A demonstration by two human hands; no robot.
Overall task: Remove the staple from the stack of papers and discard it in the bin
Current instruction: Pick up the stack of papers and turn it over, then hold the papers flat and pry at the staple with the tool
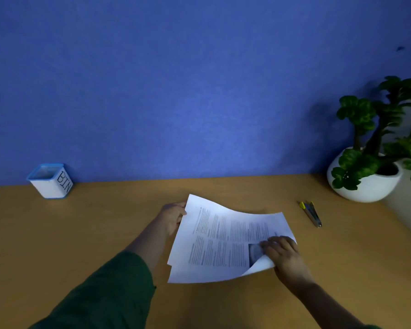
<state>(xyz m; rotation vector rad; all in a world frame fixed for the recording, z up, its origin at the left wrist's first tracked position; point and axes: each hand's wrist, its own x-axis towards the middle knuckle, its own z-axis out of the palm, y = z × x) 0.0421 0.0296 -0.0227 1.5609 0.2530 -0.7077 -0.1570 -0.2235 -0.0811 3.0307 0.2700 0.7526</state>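
left hand (173,217): gripping far left edge of stack of papers (223,241) | right hand (284,255): pinching its curled near right corner | stack: mid surface (81,233), partly lifted | bin (49,180): far left by wall | staple: too small to tell

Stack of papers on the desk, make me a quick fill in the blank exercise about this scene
1. The white bin with the ____ rim stands at the wall.
2. The left hand and right hand both hold the ____.
3. The staple remover lies on the desk, nearest the ____ hand.

Missing words: blue; papers; right
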